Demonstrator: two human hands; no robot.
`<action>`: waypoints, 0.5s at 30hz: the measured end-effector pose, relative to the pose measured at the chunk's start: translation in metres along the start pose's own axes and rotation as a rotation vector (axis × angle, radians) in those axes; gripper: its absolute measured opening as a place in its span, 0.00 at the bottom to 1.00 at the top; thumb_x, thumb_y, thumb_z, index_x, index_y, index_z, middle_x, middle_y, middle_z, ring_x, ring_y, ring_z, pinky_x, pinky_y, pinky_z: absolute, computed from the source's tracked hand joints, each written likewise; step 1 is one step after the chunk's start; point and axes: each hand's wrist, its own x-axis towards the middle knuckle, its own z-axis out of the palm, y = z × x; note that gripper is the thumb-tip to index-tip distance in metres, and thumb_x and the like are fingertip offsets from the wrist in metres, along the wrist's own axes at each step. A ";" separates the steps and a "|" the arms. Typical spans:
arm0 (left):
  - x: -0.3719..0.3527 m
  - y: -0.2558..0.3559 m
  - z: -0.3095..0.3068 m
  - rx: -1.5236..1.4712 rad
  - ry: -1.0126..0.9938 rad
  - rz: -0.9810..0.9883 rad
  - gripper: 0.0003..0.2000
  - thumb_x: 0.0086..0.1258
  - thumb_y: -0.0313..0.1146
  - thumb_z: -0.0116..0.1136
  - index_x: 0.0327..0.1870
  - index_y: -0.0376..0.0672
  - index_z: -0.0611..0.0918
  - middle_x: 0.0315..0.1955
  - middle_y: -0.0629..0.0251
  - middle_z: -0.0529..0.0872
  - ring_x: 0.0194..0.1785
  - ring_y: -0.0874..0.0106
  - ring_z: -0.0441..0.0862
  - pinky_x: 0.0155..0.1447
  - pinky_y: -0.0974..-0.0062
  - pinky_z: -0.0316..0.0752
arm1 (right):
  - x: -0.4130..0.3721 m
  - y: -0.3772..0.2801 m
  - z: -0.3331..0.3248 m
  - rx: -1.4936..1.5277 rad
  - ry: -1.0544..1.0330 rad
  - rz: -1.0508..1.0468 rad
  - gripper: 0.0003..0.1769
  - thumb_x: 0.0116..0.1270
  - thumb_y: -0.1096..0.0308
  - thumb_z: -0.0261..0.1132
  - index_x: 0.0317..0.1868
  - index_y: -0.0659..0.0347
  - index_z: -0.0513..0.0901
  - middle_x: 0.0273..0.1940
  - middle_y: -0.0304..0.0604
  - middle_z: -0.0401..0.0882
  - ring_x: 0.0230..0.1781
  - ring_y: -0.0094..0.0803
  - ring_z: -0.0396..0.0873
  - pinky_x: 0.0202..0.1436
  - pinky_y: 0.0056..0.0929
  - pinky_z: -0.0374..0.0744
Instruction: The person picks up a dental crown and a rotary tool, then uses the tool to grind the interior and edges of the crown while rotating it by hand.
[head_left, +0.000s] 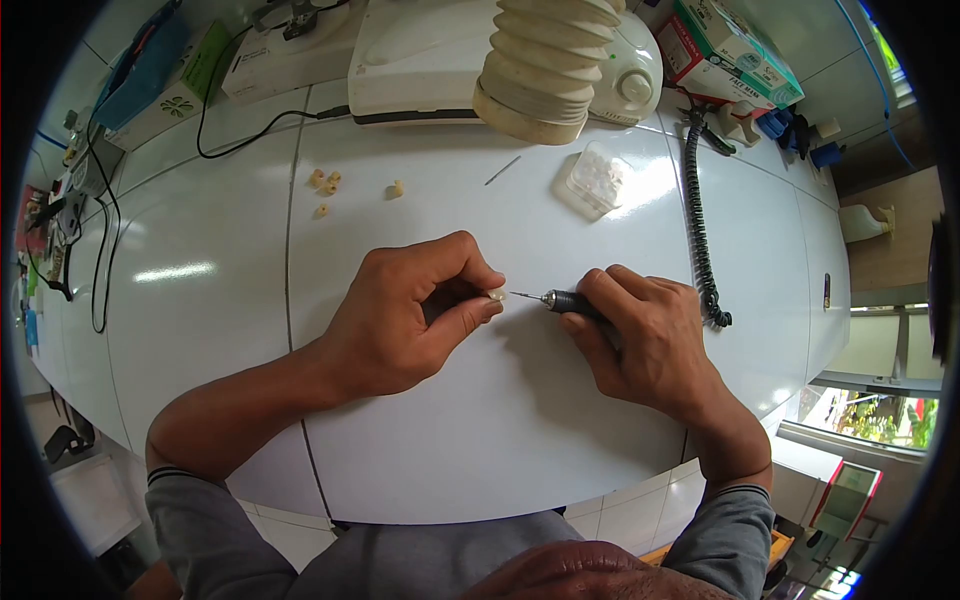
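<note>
**Fine bur work on one tiny piece**

The white table (200, 330) fills pretty much the whole view, with a fat ribbed hose (545, 60) sitting at its far edge. Well below the hose, nearer the person, the left hand (405, 320) is pinched closed, thumb and forefinger. Below and right of the hose, the right hand (645, 340) is wrapped pen-style around a dark handpiece (572, 302). A coiled cable (698, 210) runs down right of the hose. A clear plastic box (597, 180) lies just below-right of it, and loose pale bits (325, 185) lie lower left. The small pale piece (496, 294) sits in that left pinch, with the bur tip right at it.
</note>
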 end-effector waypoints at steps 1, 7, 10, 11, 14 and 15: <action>0.000 0.000 -0.001 -0.018 -0.009 -0.023 0.07 0.82 0.19 0.72 0.54 0.33 0.85 0.48 0.61 0.92 0.50 0.77 0.92 0.55 0.75 0.89 | 0.000 0.002 0.000 0.007 0.000 0.000 0.14 0.79 0.57 0.77 0.42 0.56 0.84 0.28 0.39 0.78 0.21 0.42 0.81 0.28 0.43 0.77; 0.002 0.003 -0.003 -0.094 -0.050 -0.080 0.07 0.83 0.16 0.67 0.57 0.33 0.85 0.51 0.59 0.91 0.53 0.74 0.94 0.58 0.74 0.90 | 0.000 0.002 -0.002 -0.018 -0.019 -0.017 0.14 0.79 0.57 0.77 0.42 0.56 0.84 0.28 0.38 0.78 0.21 0.42 0.81 0.29 0.43 0.77; 0.002 0.001 -0.003 -0.097 -0.050 -0.056 0.08 0.83 0.15 0.63 0.57 0.33 0.85 0.51 0.59 0.91 0.53 0.73 0.94 0.60 0.74 0.90 | 0.000 0.000 -0.002 -0.025 -0.020 -0.028 0.14 0.78 0.57 0.78 0.42 0.55 0.84 0.27 0.38 0.78 0.20 0.40 0.80 0.28 0.42 0.77; 0.002 0.000 -0.004 -0.105 -0.058 -0.057 0.09 0.82 0.14 0.62 0.57 0.33 0.86 0.51 0.59 0.92 0.54 0.73 0.94 0.60 0.74 0.90 | 0.000 0.000 -0.002 -0.028 -0.019 -0.032 0.14 0.78 0.57 0.78 0.42 0.55 0.84 0.27 0.38 0.77 0.20 0.40 0.80 0.28 0.42 0.76; 0.002 0.002 -0.004 -0.132 -0.051 -0.072 0.10 0.82 0.14 0.60 0.57 0.33 0.87 0.51 0.59 0.92 0.54 0.74 0.94 0.61 0.73 0.90 | 0.000 0.000 0.000 -0.040 -0.012 -0.043 0.14 0.78 0.57 0.78 0.42 0.55 0.84 0.27 0.37 0.77 0.20 0.39 0.80 0.27 0.40 0.76; 0.002 0.003 -0.004 -0.141 -0.044 -0.080 0.10 0.82 0.14 0.59 0.57 0.33 0.87 0.51 0.59 0.93 0.53 0.74 0.94 0.61 0.73 0.90 | 0.000 0.000 0.000 -0.047 -0.013 -0.045 0.14 0.78 0.56 0.78 0.42 0.55 0.84 0.27 0.36 0.77 0.20 0.38 0.80 0.27 0.40 0.76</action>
